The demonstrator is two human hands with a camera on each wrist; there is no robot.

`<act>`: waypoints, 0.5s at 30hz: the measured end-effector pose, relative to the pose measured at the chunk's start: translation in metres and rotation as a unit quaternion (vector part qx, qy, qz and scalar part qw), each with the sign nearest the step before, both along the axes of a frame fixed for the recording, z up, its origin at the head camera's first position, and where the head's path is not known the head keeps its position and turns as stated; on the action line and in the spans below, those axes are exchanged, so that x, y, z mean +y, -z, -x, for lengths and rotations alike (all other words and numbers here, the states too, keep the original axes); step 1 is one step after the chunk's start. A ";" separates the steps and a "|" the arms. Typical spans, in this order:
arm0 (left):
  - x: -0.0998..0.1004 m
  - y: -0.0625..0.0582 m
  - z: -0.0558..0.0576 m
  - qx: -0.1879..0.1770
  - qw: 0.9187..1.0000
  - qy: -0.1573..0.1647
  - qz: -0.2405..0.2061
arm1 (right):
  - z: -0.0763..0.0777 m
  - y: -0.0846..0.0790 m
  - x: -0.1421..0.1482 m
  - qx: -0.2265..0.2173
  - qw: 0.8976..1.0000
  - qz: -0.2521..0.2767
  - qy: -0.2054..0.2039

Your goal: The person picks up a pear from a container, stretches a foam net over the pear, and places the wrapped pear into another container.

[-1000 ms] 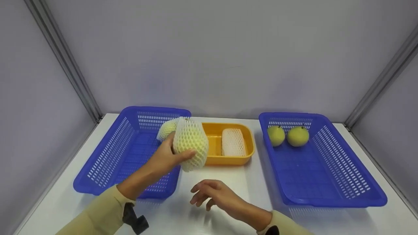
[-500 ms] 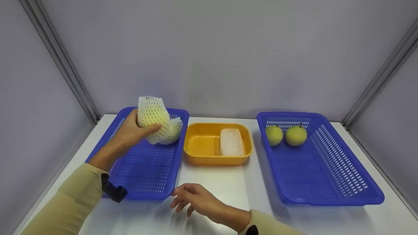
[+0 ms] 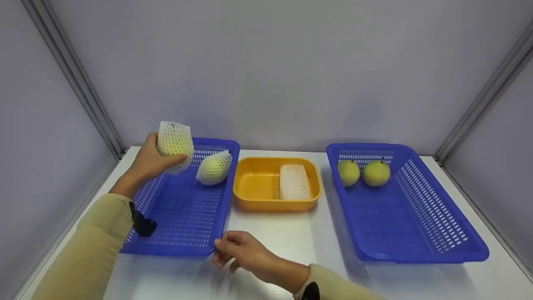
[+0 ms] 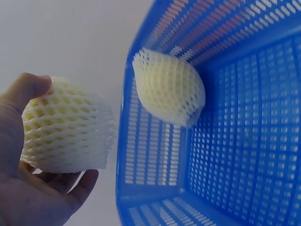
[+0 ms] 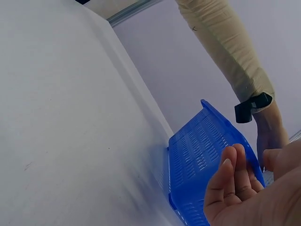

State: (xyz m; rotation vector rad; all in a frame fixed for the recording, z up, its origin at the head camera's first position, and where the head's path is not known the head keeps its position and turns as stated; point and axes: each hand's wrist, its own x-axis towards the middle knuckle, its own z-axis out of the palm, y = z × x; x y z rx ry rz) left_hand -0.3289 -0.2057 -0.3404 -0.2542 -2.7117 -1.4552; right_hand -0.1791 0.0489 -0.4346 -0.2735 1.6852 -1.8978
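Observation:
My left hand (image 3: pixel 150 161) grips a pear in a white foam net (image 3: pixel 175 146), thumb on one side and fingers on the other. In the head view it is held up over the back left corner of the left blue basket (image 3: pixel 173 251). Another netted pear (image 4: pixel 169 89) lies inside that basket, against its back right corner. My right hand (image 3: pixel 250 255) has loosely bent fingers, and its thumb tip overlaps the basket's front right corner in the head view. In the right wrist view a gap shows between thumb and fingertips (image 5: pixel 229 153).
An orange tub (image 3: pixel 258 204) between the baskets holds white foam nets (image 3: pixel 295 182). The right blue basket (image 3: pixel 399 233) has two bare pears (image 3: pixel 376 173) at its back left. Grey walls (image 3: pixel 266 75) enclose the white table (image 3: pixel 270 229) behind and at the sides.
My left hand has carried the netted pear leftward and back from near the orange tub to over the left basket. My right hand has moved left to that basket's front corner.

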 end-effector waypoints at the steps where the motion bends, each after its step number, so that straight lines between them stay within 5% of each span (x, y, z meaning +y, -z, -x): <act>1: -0.002 0.002 0.003 0.002 1.000 -0.001 0.007 | 0.000 0.000 0.000 -0.001 1.000 -0.001 0.002; 15: -0.006 0.030 0.043 0.002 0.991 -0.029 0.129 | 0.000 0.001 -0.003 0.013 0.999 -0.030 0.017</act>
